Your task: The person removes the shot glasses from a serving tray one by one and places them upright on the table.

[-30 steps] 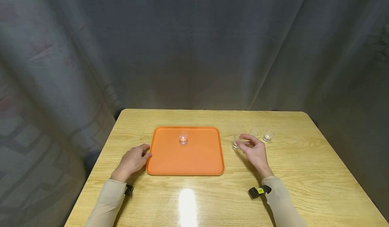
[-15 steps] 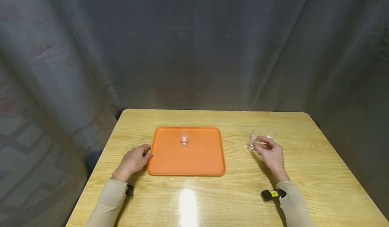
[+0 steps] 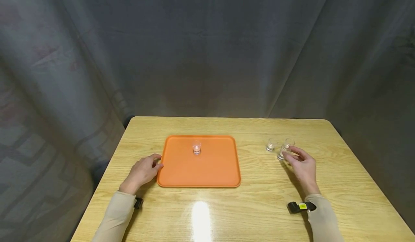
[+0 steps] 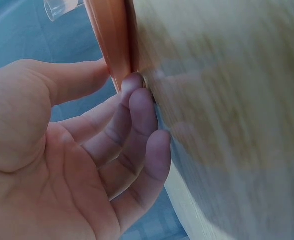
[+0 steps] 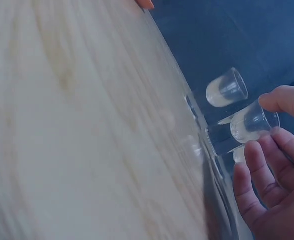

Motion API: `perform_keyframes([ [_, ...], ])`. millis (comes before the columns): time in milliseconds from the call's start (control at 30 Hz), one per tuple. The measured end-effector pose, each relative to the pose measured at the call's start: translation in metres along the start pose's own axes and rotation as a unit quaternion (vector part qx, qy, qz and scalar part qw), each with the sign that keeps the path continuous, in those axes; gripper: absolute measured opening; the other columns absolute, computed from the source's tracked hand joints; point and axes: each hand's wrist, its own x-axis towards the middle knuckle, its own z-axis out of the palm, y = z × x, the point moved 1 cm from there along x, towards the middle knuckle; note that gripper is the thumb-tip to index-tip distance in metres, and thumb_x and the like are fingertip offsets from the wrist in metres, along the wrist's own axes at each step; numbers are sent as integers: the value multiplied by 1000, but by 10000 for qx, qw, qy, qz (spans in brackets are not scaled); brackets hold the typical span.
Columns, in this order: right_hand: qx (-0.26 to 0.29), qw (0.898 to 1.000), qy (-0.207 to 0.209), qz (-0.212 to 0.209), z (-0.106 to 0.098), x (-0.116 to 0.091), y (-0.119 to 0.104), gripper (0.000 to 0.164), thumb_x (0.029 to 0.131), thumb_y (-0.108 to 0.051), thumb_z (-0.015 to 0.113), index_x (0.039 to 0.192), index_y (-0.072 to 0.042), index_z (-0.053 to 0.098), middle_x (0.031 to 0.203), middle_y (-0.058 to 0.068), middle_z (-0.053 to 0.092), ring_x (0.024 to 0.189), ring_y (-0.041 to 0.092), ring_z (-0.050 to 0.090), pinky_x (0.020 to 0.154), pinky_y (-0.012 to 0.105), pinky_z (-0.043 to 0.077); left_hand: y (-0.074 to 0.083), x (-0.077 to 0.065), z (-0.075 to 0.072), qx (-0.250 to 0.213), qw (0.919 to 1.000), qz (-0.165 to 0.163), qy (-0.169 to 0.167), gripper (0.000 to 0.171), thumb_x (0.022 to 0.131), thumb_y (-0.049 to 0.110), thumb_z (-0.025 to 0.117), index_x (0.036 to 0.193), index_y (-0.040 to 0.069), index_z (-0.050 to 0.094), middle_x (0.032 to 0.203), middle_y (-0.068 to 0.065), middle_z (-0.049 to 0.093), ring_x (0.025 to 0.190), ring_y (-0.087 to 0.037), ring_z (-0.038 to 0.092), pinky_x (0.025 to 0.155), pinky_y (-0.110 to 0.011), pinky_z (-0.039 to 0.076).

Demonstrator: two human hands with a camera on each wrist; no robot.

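My left hand [image 3: 142, 171] grips the left rim of the orange tray [image 3: 201, 171]. In the left wrist view the thumb presses on its rim, with fingertips against the side and underside. A small clear shot glass [image 3: 196, 148] stands upright on the tray, toward its back. On the right, my right hand [image 3: 303, 164] pinches another shot glass [image 5: 248, 124] near its rim between thumb and fingers. Whether that glass touches the table cannot be told. Just left of it stands one shot glass [image 3: 270, 146]; another shot glass [image 3: 289, 142] is right behind it, partly hidden.
All this is on a light wooden table [image 3: 220, 213] with a bright light reflection near its front. Grey curtains [image 3: 201, 54] hang behind and at both sides. A black camera strap [image 3: 301, 207] is worn on the right wrist.
My right hand has slid to the right with its shot glass, passing in front of one standing glass to a spot before the rightmost one. The left hand and tray stay put.
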Motion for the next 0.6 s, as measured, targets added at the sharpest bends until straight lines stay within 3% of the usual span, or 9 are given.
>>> perform_keyframes([
  [300, 224, 9995, 216, 74, -4, 4, 4, 53, 92, -25, 86, 136, -2, 69, 93, -31, 66, 83, -12, 66, 71, 10, 51, 0, 1, 0, 0, 10000, 5, -2, 45, 107, 24, 66, 145, 1, 61, 108, -11, 75, 87, -20, 68, 77, -44, 54],
  [600, 555, 9979, 302, -109, 3, 4, 5, 46, 92, -15, 84, 133, 0, 69, 98, -28, 67, 83, -12, 68, 72, 10, 54, -1, 1, -1, 11, 10000, 15, -35, 45, 107, 24, 66, 145, 0, 61, 108, -11, 75, 86, -20, 66, 76, -43, 53],
])
